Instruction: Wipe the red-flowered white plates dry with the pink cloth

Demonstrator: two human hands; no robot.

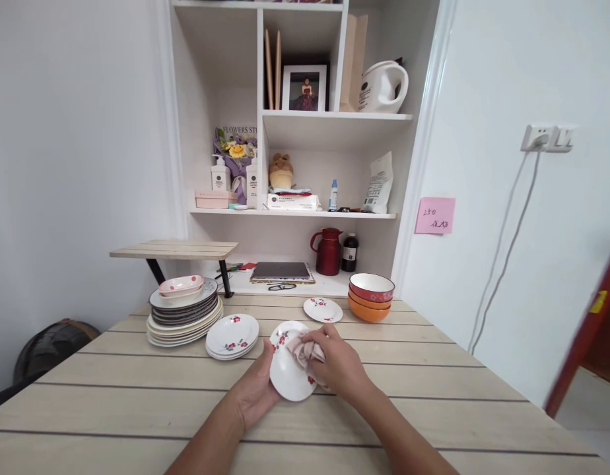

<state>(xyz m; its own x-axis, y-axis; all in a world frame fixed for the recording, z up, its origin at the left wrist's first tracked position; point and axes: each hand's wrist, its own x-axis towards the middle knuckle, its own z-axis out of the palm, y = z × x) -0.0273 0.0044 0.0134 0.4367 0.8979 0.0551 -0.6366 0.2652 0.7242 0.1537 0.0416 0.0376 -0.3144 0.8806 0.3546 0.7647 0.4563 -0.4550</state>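
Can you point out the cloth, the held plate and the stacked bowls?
Cloth (302,351): head view, on its bunched folds.
Held plate (286,376): head view, on its plain white face.
Stacked bowls (370,305): head view, on the stack's outer side.

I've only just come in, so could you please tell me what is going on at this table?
A person's left hand holds a floral plate while the right hand presses a crumpled cloth against it, apparently wiping. On the table, similar plates are stacked to the left, and another floral plate lies alone farther back, near stacked bowls.
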